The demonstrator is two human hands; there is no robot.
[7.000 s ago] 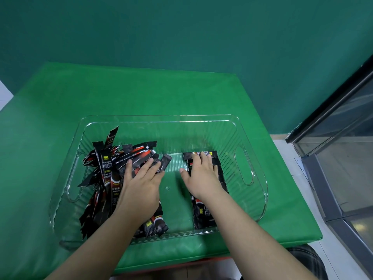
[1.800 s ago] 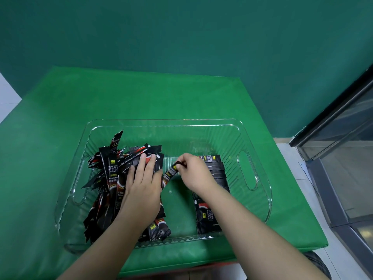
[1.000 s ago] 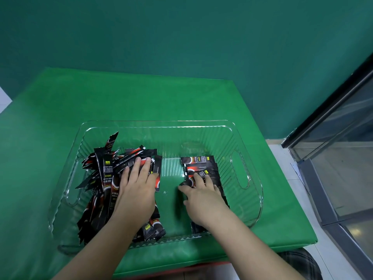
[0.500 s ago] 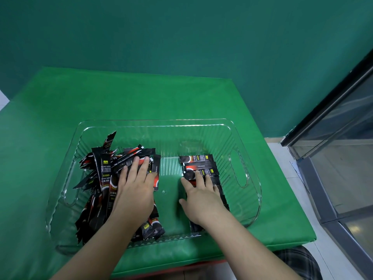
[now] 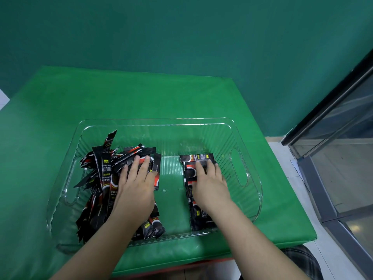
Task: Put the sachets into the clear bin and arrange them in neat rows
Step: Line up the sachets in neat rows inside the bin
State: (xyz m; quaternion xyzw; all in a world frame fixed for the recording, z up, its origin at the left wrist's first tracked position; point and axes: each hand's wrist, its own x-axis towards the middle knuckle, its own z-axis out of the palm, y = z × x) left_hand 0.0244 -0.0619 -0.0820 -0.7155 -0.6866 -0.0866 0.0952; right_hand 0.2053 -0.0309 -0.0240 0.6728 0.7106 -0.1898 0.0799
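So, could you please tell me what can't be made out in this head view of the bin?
- Sachets under the left hand: the palm covers the middle of the loose pile.
- Middle of the neat row: hidden by the right hand and forearm.
- Sachet count: overlapping packets make it unreadable.
- Small print on the sachets: too small.
- Cabinet: cut off by the right edge.

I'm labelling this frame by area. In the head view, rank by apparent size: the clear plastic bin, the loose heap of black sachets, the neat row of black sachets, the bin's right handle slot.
1. Clear plastic bin
2. Loose heap of black sachets
3. Neat row of black sachets, partly hidden under the right hand
4. Right handle slot
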